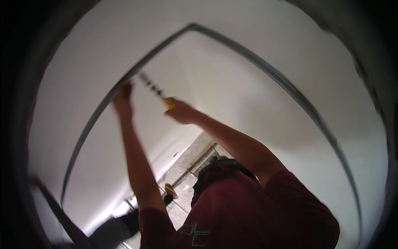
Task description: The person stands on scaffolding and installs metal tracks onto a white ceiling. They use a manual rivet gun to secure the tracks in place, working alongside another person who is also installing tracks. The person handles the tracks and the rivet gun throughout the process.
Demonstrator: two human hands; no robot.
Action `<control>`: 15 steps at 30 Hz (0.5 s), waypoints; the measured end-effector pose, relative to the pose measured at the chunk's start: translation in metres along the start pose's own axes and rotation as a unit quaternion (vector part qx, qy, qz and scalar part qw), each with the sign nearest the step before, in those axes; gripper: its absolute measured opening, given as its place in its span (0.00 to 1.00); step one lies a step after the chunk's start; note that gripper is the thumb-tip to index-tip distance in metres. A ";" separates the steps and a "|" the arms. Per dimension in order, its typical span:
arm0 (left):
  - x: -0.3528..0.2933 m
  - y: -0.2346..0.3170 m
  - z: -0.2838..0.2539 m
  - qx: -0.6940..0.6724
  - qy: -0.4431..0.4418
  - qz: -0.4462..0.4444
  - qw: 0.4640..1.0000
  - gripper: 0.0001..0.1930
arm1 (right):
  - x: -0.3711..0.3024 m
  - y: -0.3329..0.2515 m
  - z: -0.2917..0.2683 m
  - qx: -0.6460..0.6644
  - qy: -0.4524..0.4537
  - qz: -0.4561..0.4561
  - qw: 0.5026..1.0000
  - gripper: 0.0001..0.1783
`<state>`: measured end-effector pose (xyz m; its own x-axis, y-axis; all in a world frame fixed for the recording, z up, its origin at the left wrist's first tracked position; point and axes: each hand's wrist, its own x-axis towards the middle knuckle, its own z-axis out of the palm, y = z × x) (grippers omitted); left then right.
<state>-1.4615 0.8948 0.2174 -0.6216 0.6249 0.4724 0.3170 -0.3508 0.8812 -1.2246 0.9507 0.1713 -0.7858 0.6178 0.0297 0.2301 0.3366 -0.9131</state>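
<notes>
My right hand [182, 111] is closed around the yellow handle of a long, slim tool [152, 86]. Motion smears its banded grey and dark shaft, so I cannot tell its exact kind; it slants up and left toward a grey metal channel [146, 60]. The channel runs along the pale surfaces and bends at a corner above my hands. My left hand [123, 99] is raised against the channel's lower edge, left of the tool's tip. Its fingers look pressed together, but blur hides what they may hold.
At the lower left a co-worker in dark clothing [112, 232] reaches a hand [36, 181] toward the wall. A brown and yellow shoe [170, 190] shows below, by a metal rail [184, 174] above the light tiled floor [179, 211]. White walls [257, 103] surround my arms.
</notes>
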 end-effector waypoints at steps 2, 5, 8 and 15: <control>-0.001 0.008 -0.046 0.400 -0.059 0.126 0.906 0.16 | -0.024 -0.007 -0.005 -0.023 -0.082 0.059 0.995 0.27; 0.025 -0.002 -0.074 0.476 -0.100 0.294 0.823 0.18 | -0.085 0.068 -0.017 -0.101 -0.063 0.153 0.981 0.25; 0.029 0.006 -0.058 0.454 -0.120 0.321 0.822 0.14 | -0.192 0.200 -0.005 -0.147 0.014 0.232 0.961 0.16; 0.031 0.033 -0.064 -0.182 0.035 -0.033 0.982 0.19 | -0.517 0.378 0.145 -0.083 0.210 0.573 0.788 0.15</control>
<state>-1.5162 0.8583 0.2598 -0.6833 0.6103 0.4008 0.0053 -0.5448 0.8385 -0.8149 0.6557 -0.2479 0.2442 0.7533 -0.6106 0.7498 -0.5460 -0.3738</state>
